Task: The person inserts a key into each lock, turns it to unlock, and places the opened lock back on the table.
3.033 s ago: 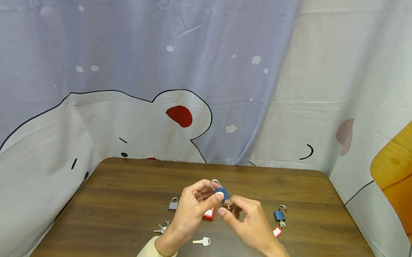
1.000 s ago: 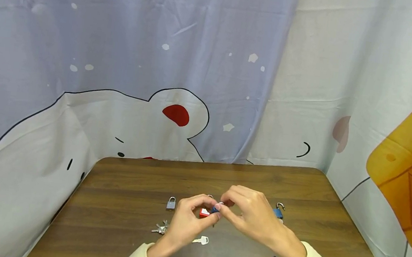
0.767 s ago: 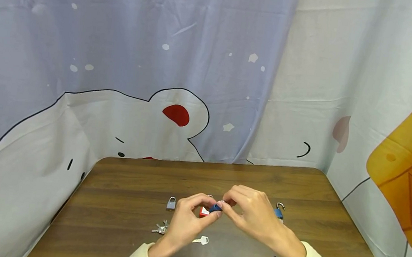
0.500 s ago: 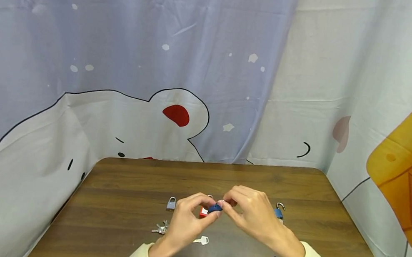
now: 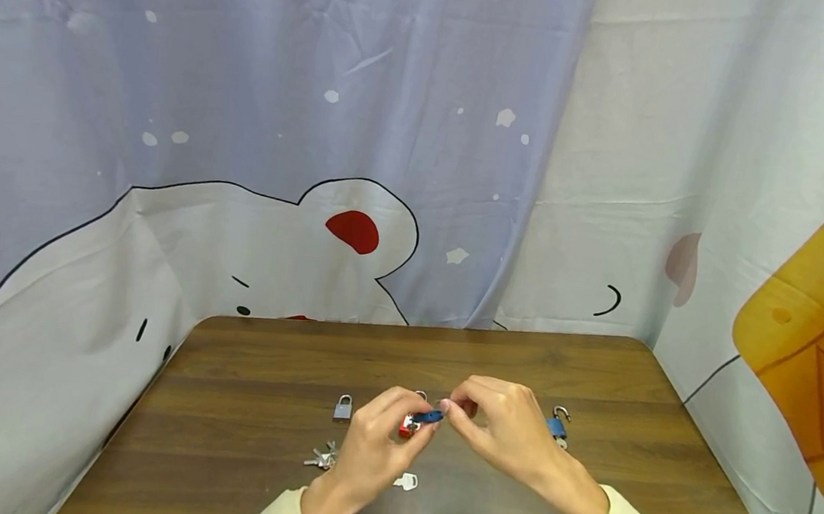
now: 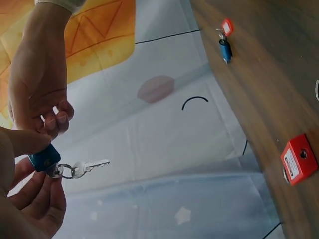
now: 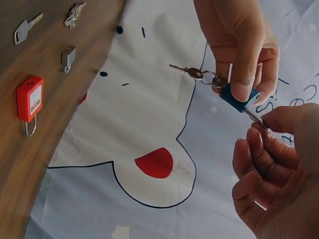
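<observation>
Above the table, my left hand (image 5: 381, 438) holds a small blue padlock (image 5: 429, 417) between thumb and fingers. My right hand (image 5: 503, 426) is on the padlock's other side. In the right wrist view its thumb and index finger pinch the metal shackle (image 7: 255, 118), its other fingers loosely curled. A key sits at the bottom of the blue body; from it a ring (image 7: 207, 79) carries a second key (image 7: 184, 69), jutting out sideways. In the left wrist view that loose key (image 6: 94, 165) points away from the left fingers. Whether the shackle is locked cannot be made out.
On the wooden table (image 5: 264, 375) lie a red padlock (image 5: 406, 427) with a white label, a small grey padlock (image 5: 342, 407), a bunch of keys (image 5: 322, 455) and a single key (image 5: 407, 481). Another blue padlock (image 5: 557, 427), its shackle swung out, lies at the right with a red tag (image 6: 227, 27).
The padlock has turned, its shackle now towards the right hand. My right hand has moved from the key end to the shackle. Lately the left hand has tilted the body slightly.
</observation>
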Available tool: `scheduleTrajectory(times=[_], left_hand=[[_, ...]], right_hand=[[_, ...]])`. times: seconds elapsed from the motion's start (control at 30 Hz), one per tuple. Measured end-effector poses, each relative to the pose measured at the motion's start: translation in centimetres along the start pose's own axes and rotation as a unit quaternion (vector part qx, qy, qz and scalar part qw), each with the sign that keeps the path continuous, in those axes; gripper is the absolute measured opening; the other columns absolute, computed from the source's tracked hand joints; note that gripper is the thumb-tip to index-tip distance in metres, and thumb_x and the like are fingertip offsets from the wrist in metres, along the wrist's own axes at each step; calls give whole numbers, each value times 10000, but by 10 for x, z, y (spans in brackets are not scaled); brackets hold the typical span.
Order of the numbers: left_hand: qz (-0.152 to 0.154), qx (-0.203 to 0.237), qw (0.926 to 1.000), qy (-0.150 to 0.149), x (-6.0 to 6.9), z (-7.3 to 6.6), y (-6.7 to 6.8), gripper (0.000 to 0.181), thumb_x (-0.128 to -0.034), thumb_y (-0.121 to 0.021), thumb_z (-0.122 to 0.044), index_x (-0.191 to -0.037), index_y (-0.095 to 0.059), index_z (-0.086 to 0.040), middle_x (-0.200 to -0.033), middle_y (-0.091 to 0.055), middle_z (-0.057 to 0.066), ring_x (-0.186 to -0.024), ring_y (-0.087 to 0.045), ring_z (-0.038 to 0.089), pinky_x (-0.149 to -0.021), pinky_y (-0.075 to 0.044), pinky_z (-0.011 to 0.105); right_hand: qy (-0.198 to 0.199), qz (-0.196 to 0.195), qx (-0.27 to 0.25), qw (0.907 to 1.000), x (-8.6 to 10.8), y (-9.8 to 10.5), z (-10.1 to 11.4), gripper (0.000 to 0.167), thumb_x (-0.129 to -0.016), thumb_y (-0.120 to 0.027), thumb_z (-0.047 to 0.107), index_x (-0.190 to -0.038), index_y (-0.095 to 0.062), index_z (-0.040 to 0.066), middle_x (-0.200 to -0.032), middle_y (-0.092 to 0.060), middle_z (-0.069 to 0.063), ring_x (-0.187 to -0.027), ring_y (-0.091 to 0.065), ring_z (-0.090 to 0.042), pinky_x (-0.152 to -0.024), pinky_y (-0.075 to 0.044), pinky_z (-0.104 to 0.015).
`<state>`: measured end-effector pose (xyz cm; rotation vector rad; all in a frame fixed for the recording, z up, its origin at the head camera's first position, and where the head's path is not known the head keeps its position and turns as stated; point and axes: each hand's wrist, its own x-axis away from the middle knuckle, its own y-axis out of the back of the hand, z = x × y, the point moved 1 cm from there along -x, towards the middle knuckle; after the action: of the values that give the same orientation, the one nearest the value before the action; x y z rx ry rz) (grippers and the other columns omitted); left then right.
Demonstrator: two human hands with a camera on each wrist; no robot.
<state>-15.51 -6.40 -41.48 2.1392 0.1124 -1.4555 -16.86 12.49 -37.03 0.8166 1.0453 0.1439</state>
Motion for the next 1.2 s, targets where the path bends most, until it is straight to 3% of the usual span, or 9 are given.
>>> scheduleTrajectory(times=[0.27,0.43,0.57,0.77,0.9,1.0,1.1,1.13,1.2], left_hand=[[-123,-713,9918,-1055,-2,1,1,109,-792,-752,-27,-882,-697,-53,-908,-661,29,-808,-639,158,-768,-541,253],[-389,-1219,9736,-1891,-3,2,1,101,-910,-618,-59,-864,-703,-34,-881,-649,57,-759,-620,185,-721,-530,273],[-470,-1460,9629,-2219,-4,2,1,130,-925,-598,-66,-862,-708,-36,-859,-644,64,-741,-610,191,-695,-520,281],[-425,-1574,9591,-2314,-3,2,0,147,-933,-589,-65,-863,-716,-40,-855,-648,64,-752,-618,194,-702,-523,297],[-391,-1600,9595,-2287,-2,2,-1,153,-943,-583,-73,-872,-715,-44,-863,-652,61,-763,-621,188,-716,-525,293],[-368,-1521,9633,-2179,0,3,-1,142,-943,-591,-80,-879,-712,-43,-874,-658,57,-775,-626,182,-732,-529,285],[-358,-1273,9722,-1934,1,4,-2,96,-918,-625,-73,-884,-706,-34,-889,-666,59,-787,-635,180,-746,-536,281],[-345,-1155,9763,-1800,1,4,-2,72,-904,-645,-68,-887,-705,-33,-896,-669,56,-791,-639,177,-751,-538,278],[-300,-883,9848,-1465,1,5,-3,35,-866,-692,-55,-894,-700,-36,-907,-672,48,-801,-642,168,-759,-540,268]], right_hand=[[-776,257,-595,9949,4,-3,-4,143,-865,-701,132,-753,-672,216,-663,-589,182,-589,-478,77,-534,-412,-122],[-1729,739,-1394,9722,5,-4,-8,197,-908,-668,161,-738,-667,261,-644,-585,174,-547,-482,27,-498,-431,-185],[-2344,1285,-2093,9406,7,-6,-14,241,-945,-613,185,-706,-636,200,-623,-580,105,-692,-597,-22,-584,-457,-192],[-3067,1942,-3403,8674,11,-8,-23,283,-972,-538,169,-753,-619,9,-622,-552,11,-591,-535,-65,-541,-419,-186],[-3439,2097,-3926,8268,13,-9,-25,267,-968,-547,186,-773,-617,18,-628,-557,24,-556,-532,-73,-518,-416,-186],[-3627,2194,-4130,8061,14,-8,-26,269,-972,-558,228,-769,-615,61,-623,-558,46,-566,-545,-79,-523,-415,-181],[-3647,2178,-4173,8034,16,-7,-27,293,-983,-560,277,-797,-617,59,-649,-566,36,-584,-565,-93,-528,-422,-187],[-3600,2109,-4114,8103,16,-6,-27,296,-989,-556,284,-821,-621,48,-667,-573,22,-593,-574,-101,-528,-430,-196],[-3433,1882,-3787,8386,17,-3,-27,285,-995,-552,284,-884,-634,34,-710,-592,-3,-612,-585,-111,-529,-448,-215]])
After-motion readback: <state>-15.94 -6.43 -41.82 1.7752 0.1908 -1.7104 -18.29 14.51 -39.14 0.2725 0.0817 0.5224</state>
